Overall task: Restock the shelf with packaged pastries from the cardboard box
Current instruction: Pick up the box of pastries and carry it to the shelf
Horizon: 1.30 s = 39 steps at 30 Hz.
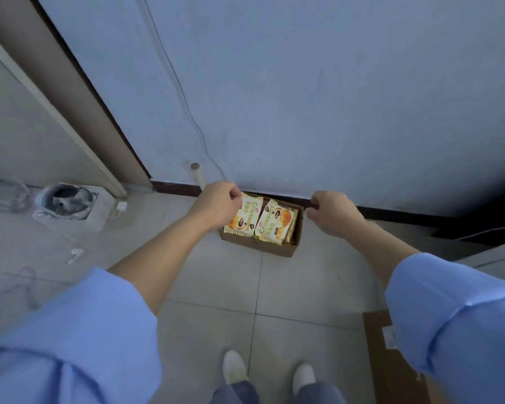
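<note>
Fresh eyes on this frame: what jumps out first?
The open brown cardboard box on the tiled floor against the wall, with yellow croissant packets inside, is the brightest thing in view. Both bare hands reach down to it: the left hand at its left end over a packet, the right hand curled at its right edge. Blue sleeves frame the bottom.

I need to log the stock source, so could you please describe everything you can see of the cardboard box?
The cardboard box is a small, open-topped brown carton sitting on the tiled floor against the dark baseboard. It is filled with yellow packaged pastries printed "Croissant", the top two lying flat side by side. The left hand overlaps its left end, by a packet; the right hand is closed at its right edge. Whether either grips the box is unclear.
</note>
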Each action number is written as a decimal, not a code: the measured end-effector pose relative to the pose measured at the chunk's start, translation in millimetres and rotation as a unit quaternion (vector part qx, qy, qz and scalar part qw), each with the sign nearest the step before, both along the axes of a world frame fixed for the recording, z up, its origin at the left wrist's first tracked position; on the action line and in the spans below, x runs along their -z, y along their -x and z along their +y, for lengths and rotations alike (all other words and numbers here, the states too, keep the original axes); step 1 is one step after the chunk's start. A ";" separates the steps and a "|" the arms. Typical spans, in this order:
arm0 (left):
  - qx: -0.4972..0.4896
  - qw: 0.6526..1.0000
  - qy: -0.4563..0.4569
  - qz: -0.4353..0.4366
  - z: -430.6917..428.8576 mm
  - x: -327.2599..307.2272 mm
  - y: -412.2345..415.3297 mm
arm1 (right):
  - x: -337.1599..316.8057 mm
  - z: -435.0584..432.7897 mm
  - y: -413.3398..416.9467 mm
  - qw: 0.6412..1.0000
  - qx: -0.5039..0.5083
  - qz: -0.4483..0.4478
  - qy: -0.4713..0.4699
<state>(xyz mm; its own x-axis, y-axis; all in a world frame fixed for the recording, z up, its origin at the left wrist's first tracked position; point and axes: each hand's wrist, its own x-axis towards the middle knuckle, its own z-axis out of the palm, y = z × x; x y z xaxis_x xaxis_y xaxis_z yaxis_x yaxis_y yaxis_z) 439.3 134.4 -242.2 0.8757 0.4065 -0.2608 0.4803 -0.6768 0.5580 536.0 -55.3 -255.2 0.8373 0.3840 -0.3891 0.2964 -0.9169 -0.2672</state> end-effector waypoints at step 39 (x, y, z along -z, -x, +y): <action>-0.425 0.801 0.420 0.049 15.5 597.6 -185.4 | 594.7 13.0 -214.9 0.974 0.185 0.111 -0.067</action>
<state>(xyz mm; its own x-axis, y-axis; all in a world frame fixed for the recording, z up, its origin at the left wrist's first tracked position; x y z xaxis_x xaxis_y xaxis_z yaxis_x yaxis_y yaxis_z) 624.7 149.9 -839.8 0.3341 0.4898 -0.8053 0.6383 0.5111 0.5757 751.0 -42.2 -849.9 0.8294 0.1313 -0.5430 -0.1261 -0.9029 -0.4109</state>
